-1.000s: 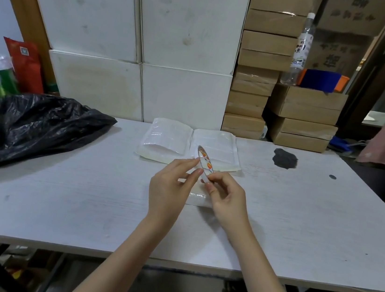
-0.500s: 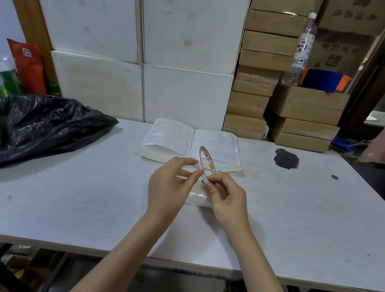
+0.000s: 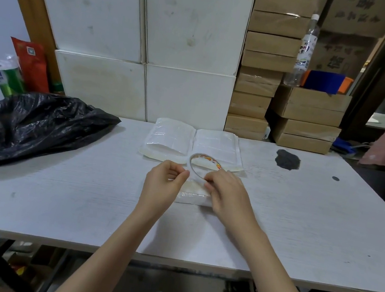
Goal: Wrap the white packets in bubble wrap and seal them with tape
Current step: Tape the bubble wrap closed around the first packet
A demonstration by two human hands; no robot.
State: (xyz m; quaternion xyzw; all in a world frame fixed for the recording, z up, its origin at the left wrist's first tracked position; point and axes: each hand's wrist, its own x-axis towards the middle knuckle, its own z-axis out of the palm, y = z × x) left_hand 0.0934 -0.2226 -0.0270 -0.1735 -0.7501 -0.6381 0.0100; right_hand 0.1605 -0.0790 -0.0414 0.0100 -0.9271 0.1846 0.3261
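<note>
1. Far left of table [image 3: 61, 202]: black bag [image 3: 30, 122], well apart from the work.
2. Left hand [image 3: 162, 187]: thumb and forefinger pinched together at the tape roll's [image 3: 202, 165] left rim, probably on the free end; not clear.
3. Centre: tape roll tilted just above the wrapped packet [image 3: 192, 192], which lies flat beneath both hands.
4. Right hand [image 3: 225, 194]: fingertips curled, gripping the roll's near edge.
5. Behind: two wrapped packets [image 3: 191, 143] side by side.
6. Judgement: peel a short strip, keep it taut, and press it across the bubble-wrap seam without creasing.
</note>
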